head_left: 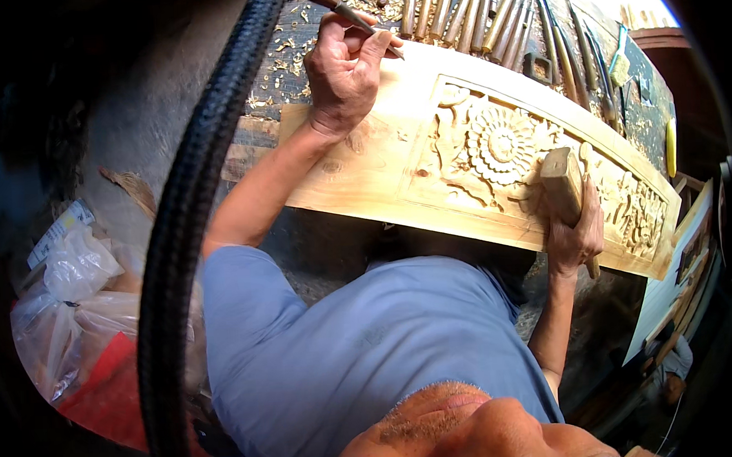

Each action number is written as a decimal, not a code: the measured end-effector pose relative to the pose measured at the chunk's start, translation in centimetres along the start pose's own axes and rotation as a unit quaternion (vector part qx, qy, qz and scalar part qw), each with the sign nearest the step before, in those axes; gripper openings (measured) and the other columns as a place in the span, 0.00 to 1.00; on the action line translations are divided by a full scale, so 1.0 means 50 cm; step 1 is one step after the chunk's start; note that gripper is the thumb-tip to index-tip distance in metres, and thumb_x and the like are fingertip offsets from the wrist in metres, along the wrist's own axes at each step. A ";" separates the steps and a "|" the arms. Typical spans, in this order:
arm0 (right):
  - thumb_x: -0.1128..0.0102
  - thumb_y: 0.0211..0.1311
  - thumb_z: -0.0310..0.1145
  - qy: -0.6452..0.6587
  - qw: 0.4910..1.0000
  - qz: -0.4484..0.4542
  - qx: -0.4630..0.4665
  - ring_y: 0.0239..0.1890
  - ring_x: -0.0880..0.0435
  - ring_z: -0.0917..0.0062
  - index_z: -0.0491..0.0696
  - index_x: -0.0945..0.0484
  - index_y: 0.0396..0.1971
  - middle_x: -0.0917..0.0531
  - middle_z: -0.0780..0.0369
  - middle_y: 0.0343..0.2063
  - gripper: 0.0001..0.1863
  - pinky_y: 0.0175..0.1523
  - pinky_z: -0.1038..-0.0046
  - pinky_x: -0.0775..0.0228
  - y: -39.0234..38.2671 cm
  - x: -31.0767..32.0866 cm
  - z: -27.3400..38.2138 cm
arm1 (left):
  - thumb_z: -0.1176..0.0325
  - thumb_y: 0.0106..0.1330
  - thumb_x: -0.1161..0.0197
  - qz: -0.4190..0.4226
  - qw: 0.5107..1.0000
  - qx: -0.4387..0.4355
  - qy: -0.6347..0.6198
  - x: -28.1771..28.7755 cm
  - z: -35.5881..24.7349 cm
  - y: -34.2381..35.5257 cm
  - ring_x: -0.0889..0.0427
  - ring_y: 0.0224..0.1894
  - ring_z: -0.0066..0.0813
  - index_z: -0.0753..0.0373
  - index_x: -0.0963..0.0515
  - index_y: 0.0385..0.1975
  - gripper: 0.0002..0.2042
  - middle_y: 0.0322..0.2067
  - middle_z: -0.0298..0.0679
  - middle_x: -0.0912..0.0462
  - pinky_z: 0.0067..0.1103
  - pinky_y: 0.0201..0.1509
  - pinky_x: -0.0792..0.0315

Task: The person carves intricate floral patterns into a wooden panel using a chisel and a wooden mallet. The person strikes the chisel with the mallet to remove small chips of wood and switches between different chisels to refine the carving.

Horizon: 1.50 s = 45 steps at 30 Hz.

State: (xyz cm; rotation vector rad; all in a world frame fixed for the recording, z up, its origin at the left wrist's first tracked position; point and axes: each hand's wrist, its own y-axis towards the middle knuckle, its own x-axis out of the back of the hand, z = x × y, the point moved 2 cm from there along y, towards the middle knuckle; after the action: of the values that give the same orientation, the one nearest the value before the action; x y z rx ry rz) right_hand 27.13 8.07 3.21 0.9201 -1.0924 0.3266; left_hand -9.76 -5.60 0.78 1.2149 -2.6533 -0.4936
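My left hand [345, 78] is closed round a slim dark carving chisel [355, 18], whose tip rests at the far edge of a pale wooden board [339, 176]. A carved flower [501, 142] with leaves and scrolls stands out in relief on the board. At the board's near side, toward the right, my right hand [579, 234] grips a wooden mallet [561, 179]. A thin wooden rod [586, 160] shows beside the mallet head; I cannot tell whether it is the mallet's handle or a separate tool. Further right, more carving [643, 216] fills a second section.
Several carving chisels [471, 16] lie in a row along the far side, beside a small square metal ring [538, 68] and a brush [620, 66]. Wood shavings [289, 64] litter the bench. Clear plastic bags [78, 282] stand at left. A black braided cable [187, 212] crosses the view.
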 end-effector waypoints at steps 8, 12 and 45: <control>0.25 0.58 0.45 0.028 0.999 0.010 0.028 0.54 0.14 0.55 0.42 0.23 0.62 0.15 0.50 0.54 0.35 0.58 0.61 0.23 0.008 0.005 -0.010 | 0.73 0.76 0.38 0.038 0.993 -0.058 0.101 -0.011 -0.019 -0.011 0.10 0.38 0.26 0.66 0.27 0.44 0.06 0.34 0.44 0.10 0.21 0.47 0.18; 0.23 0.54 0.47 0.020 1.000 0.015 0.014 0.51 0.14 0.55 0.44 0.24 0.63 0.15 0.49 0.52 0.39 0.56 0.60 0.22 0.003 0.010 -0.017 | 0.77 0.73 0.36 0.117 0.984 -0.095 0.098 -0.101 -0.041 -0.003 0.10 0.42 0.26 0.66 0.25 0.41 0.04 0.35 0.42 0.09 0.22 0.48 0.16; 0.29 0.59 0.32 0.446 0.786 -0.142 0.403 0.46 0.10 0.62 0.47 0.12 0.44 0.10 0.56 0.41 0.13 0.52 0.61 0.17 0.080 0.490 0.066 | 0.77 0.73 0.37 -0.020 0.996 0.044 -0.081 -0.237 -0.174 -0.192 0.11 0.42 0.30 0.68 0.23 0.41 0.03 0.37 0.44 0.11 0.23 0.47 0.16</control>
State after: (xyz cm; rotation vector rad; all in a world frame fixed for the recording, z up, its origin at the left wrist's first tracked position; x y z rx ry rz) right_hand 33.76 3.07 26.84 1.4354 0.1351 0.9049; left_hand 7.25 -4.38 5.00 1.3091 -2.8181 -0.5064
